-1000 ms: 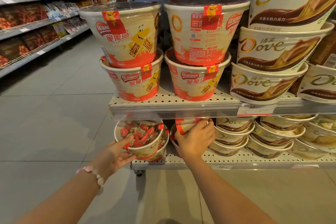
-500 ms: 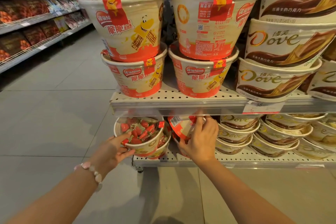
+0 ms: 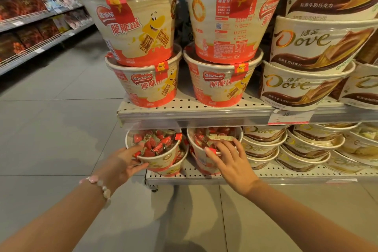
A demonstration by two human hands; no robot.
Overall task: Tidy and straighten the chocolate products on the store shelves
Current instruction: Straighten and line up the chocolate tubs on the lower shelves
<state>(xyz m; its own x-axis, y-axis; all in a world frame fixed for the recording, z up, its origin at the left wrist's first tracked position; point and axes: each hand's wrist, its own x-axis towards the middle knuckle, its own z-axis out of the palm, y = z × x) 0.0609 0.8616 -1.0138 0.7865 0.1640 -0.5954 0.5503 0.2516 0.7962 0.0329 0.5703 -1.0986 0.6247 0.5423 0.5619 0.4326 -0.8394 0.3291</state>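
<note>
The left hand (image 3: 124, 161) grips the near-left tub (image 3: 153, 147) by its side, likely to square it; the right hand (image 3: 229, 157) rests spread-fingered on the neighbouring tub (image 3: 212, 137), steadying it; farther up, stacked Nestle tubs (image 3: 143, 86) face forward

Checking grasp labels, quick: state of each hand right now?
Left hand: grips the rim of the left tub on the lower shelf.
Right hand: fingers spread and straight, resting on the right tub; open.
</note>
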